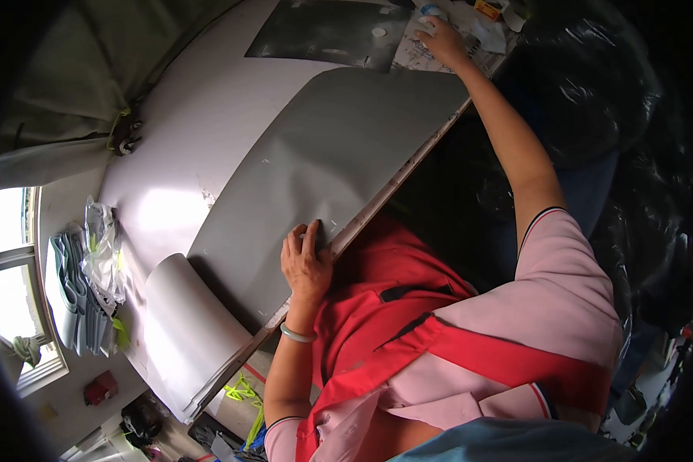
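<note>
A large dark grey sheet [285, 154] lies across the table, wrinkled near its middle. My left hand [306, 262] rests on this sheet near the table's front edge, fingers apart and slightly bent. A small dark spot shows by its index fingertip, too small to name. My right hand [445, 45] is stretched out to the table's far right end, its thumb and fingers apart. Just beyond its fingertips is a small blue and white object [433, 11], its kind unclear. Nothing can be seen held in the right hand.
A pale roll of sheet material [196, 327] sits at the table's left end. A dark rectangular panel [327, 31] with a round white spot lies at the back. Folded grey-green cloths [81, 292] and clear plastic [104, 250] are by the window. Black plastic sheeting [593, 85] hangs at right.
</note>
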Available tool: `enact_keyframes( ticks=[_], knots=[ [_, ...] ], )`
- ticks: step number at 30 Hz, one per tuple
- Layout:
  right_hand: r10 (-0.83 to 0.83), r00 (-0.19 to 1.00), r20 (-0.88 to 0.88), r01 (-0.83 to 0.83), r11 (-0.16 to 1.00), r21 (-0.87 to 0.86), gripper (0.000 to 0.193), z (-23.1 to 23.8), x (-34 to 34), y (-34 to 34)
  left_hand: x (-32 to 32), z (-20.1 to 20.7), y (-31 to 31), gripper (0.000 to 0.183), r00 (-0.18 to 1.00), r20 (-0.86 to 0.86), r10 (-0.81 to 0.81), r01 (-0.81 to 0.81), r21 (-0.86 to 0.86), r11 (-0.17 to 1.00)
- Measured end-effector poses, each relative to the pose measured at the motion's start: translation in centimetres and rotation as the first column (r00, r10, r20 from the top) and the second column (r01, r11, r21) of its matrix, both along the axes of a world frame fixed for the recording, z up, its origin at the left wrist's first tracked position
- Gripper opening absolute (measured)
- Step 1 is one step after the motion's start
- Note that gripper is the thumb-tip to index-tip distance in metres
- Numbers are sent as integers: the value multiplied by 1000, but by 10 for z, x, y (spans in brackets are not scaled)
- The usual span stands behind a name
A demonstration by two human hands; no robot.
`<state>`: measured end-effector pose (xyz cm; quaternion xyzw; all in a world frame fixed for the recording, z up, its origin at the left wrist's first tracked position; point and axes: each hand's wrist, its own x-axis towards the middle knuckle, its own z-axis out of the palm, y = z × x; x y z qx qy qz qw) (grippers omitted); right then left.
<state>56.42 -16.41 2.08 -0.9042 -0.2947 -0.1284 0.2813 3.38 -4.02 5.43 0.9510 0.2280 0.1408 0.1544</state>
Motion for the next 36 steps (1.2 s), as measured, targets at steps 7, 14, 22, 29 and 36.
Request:
enact_keyframes(
  ticks=[7,14,22,29,36],
  knots=[
    [-126,948,292,127,992,16,63,-20,104,-118,7,-1,0,58,999,33,-30,31,-45,998],
    [-315,942,121,336,899,-281,61,-33,103,-133,6,1,0,59,1000,-4,-19,19,-38,999],
    [-236,972,-17,236,958,164,47,-35,103,-118,1,6,-3,58,1000,-24,12,-13,-20,1000],
    [172,914,-367,50,850,524,50,21,-5,-124,3,8,-7,53,997,78,-16,29,-172,985],
    [749,604,-273,-537,635,555,47,113,-300,-23,66,58,-58,44,801,521,296,316,-787,530]
  ],
)
